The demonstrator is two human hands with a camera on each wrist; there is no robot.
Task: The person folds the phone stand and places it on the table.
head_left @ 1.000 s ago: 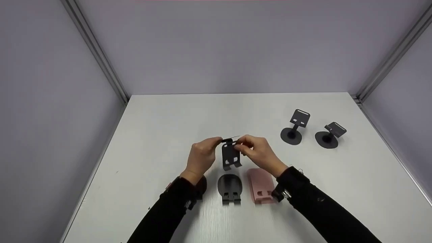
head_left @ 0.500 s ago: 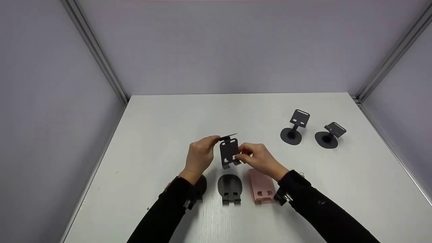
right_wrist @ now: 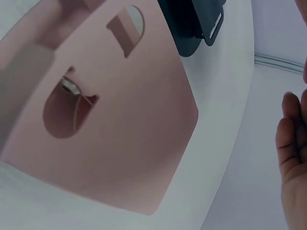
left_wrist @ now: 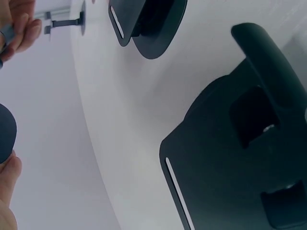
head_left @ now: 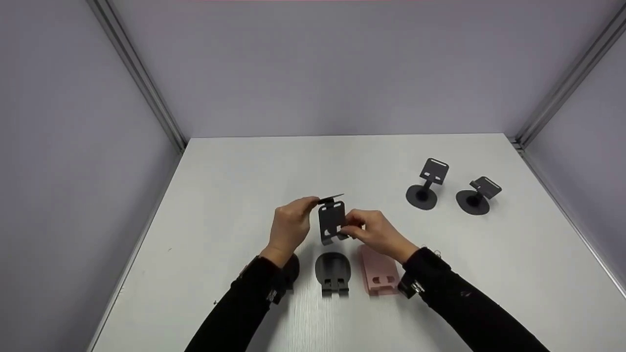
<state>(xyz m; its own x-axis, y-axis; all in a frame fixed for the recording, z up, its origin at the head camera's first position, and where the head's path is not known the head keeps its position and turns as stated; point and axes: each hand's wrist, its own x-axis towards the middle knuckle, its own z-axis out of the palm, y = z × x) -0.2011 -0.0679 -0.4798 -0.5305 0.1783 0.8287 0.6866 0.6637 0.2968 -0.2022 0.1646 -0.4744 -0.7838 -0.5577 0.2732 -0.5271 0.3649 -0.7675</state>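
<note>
A black phone stand (head_left: 332, 215) is held up off the table, its slotted plate facing me and its base edge-on at the top. My left hand (head_left: 289, 222) pinches the base at its left edge; in the left wrist view the rounded base (left_wrist: 6, 133) shows above the thumb. My right hand (head_left: 374, 230) pinches the plate's lower right corner, near the lip hooks. Beneath the hands lie a folded black phone stand (head_left: 333, 266) and a folded pink phone stand (head_left: 379, 269), which fills much of the right wrist view. Another dark stand (head_left: 294, 266) is partly hidden by the left wrist.
Two black phone stands, one unfolded upright (head_left: 434, 171) and one with its plate tilted (head_left: 486, 187), stand on the right of the white table (head_left: 220, 195). Grey wall panels (head_left: 342, 68) enclose the table at the back and both sides.
My right hand has slid from the plate's upper edge down to its lower right corner. The held phone stand has shifted slightly left. In the last half second little has moved.
</note>
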